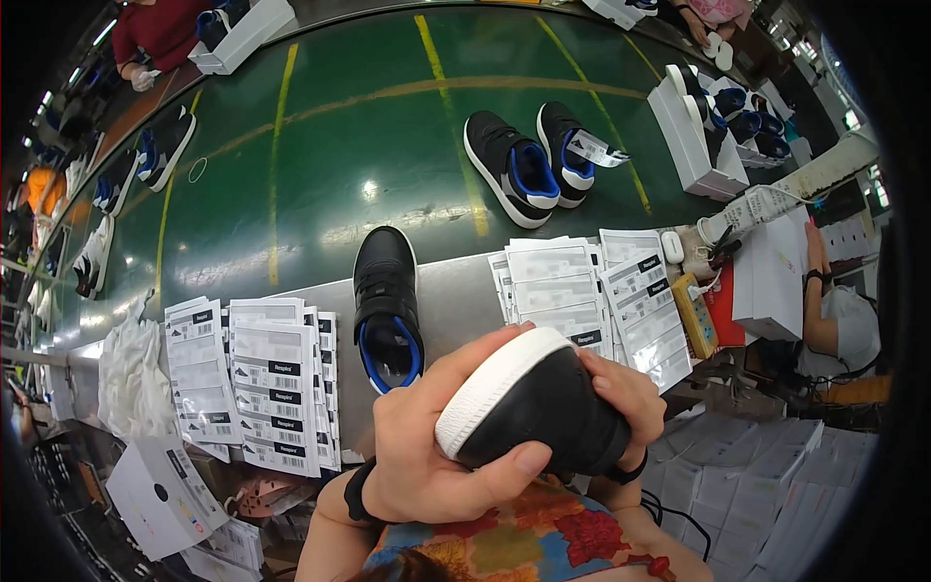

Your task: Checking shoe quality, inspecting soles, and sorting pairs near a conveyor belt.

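Observation:
Both my hands hold one black shoe with a white sole [529, 403] close to my chest, its toe end turned toward me. My left hand [427, 456] wraps the sole side with the thumb under the upper. My right hand [621, 393] grips the other side, fingers laid over the black upper. Its mate, a black shoe with blue lining [387, 308], stands on the grey table edge [456, 296] just beyond my hands, opening toward me.
Stacks of printed labels lie left [257, 383] and right [582, 291] of that shoe. A pair of black-and-blue shoes [533, 160] rides the green conveyor belt [330, 145]. White shoe boxes [693, 136] stand far right. Other people work at the belt's far side and at right.

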A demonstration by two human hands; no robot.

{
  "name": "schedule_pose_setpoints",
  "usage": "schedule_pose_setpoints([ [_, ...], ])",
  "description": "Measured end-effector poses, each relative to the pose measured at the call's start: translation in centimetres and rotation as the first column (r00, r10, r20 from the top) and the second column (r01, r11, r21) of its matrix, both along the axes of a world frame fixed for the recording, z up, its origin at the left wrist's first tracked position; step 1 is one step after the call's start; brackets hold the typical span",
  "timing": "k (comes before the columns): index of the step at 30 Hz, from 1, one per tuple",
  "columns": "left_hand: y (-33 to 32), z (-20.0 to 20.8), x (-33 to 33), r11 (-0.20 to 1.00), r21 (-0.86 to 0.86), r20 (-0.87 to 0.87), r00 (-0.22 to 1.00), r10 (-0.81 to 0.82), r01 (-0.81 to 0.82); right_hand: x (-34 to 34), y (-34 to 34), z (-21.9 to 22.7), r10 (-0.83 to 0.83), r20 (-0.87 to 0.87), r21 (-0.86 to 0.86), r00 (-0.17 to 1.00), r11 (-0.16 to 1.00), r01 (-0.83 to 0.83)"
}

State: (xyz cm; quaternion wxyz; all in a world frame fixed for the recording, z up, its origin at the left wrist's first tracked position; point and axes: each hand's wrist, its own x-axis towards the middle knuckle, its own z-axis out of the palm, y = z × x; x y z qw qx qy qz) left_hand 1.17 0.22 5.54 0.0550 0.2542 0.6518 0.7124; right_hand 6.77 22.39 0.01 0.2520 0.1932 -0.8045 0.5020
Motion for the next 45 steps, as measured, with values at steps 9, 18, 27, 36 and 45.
schedule_pose_setpoints([
  [9, -0.6, -0.5, 0.7, 0.998, 0.011, 0.000, 0.998, 0.069, -0.069, 0.7, -0.5, 0.7, -0.105, -0.112, 0.149, 0.988, 0.981, 0.121],
  [18, -0.4, -1.2, 0.9, 0.977, 0.189, 0.200, 0.978, 0.056, -0.095, 0.7, -0.8, 1.4, -0.125, -0.130, 0.246, 0.984, 0.957, 0.154],
  [27, -5.4, -4.6, -2.2, 0.709, -0.527, -0.020, 0.841, 0.541, -0.468, -0.7, -2.4, -2.0, -0.289, 0.417, -0.009, 0.862, 0.947, 0.322],
  [36, -4.9, -10.2, 1.3, 0.685, -0.649, 0.028, 0.889, 0.457, -0.332, -1.7, -5.4, -6.0, -0.139, 0.511, 0.206, 0.848, 0.978, 0.037],
  [45, -5.6, -10.4, -0.5, 0.633, -0.628, -0.578, 0.816, 0.011, -0.453, -3.6, -4.7, -4.8, 0.042, 0.087, 0.584, 0.995, 0.807, -0.085],
])
